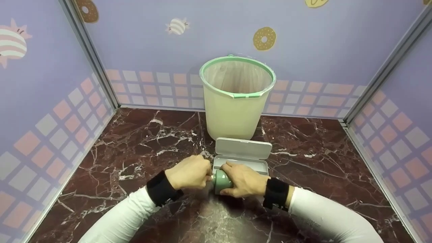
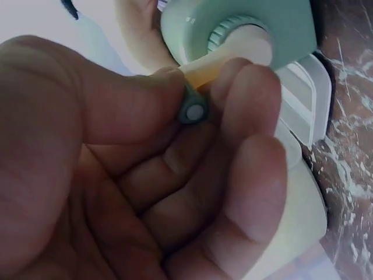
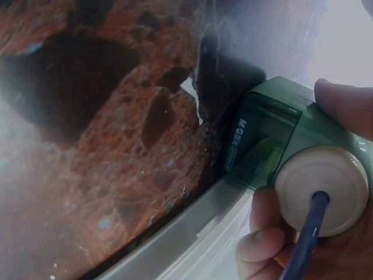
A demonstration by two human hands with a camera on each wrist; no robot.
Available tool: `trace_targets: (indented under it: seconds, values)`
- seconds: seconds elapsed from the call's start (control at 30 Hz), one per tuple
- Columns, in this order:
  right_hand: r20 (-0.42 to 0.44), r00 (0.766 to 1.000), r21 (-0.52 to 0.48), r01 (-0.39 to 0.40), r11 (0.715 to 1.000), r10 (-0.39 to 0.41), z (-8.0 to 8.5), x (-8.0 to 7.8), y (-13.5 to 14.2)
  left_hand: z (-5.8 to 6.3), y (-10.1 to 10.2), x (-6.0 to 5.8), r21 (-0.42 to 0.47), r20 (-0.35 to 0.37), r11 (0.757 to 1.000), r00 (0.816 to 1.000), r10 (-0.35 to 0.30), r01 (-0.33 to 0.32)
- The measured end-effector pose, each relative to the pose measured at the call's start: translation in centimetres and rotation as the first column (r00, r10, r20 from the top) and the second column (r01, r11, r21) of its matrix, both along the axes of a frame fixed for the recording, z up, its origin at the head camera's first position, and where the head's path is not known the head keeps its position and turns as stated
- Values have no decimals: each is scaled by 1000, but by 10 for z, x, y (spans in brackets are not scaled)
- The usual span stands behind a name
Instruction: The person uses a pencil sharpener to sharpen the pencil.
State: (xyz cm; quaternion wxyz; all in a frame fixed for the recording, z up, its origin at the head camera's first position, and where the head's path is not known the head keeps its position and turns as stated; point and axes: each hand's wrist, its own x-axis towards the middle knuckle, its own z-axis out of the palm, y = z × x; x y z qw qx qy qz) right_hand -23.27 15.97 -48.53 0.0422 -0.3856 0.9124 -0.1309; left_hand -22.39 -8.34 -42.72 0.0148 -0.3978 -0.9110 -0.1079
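My right hand (image 1: 245, 179) grips a green pencil sharpener (image 1: 222, 182) from its right side, low over the table. In the right wrist view, a dark blue pencil (image 3: 307, 230) enters the hole in the sharpener's cream round face (image 3: 297, 178). On the opposite side, my left hand (image 1: 191, 172) pinches the small green knob (image 2: 192, 108) of the cream crank arm (image 2: 245, 46) between thumb and fingers. Just behind the right hand lies a pale grey pencil case (image 1: 242, 149) with its lid raised; the hand and sharpener hide part of its tray.
A tall cream bin (image 1: 233, 116) with a green rim and a clear liner stands behind the pencil case. Patterned panels (image 1: 148, 40) close off the back and both sides of the dark red marbled table (image 1: 141, 145).
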Motion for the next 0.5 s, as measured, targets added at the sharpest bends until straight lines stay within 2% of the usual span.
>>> trace_targets:
  seconds: [0.1,0.27,0.5]
  values:
    - [11,1000,5,10,1000,-10,2,0,1,-3,1,6,-27,32,999,999,-18,18]
    - [12,999,6,30,1000,-30,3,0,2,-12,2,9,-49,26,999,1000,-13,14]
    - [-1,1000,7,22,1000,-22,0,0,-1,-32,-2,1,-48,152,998,988,-36,44]
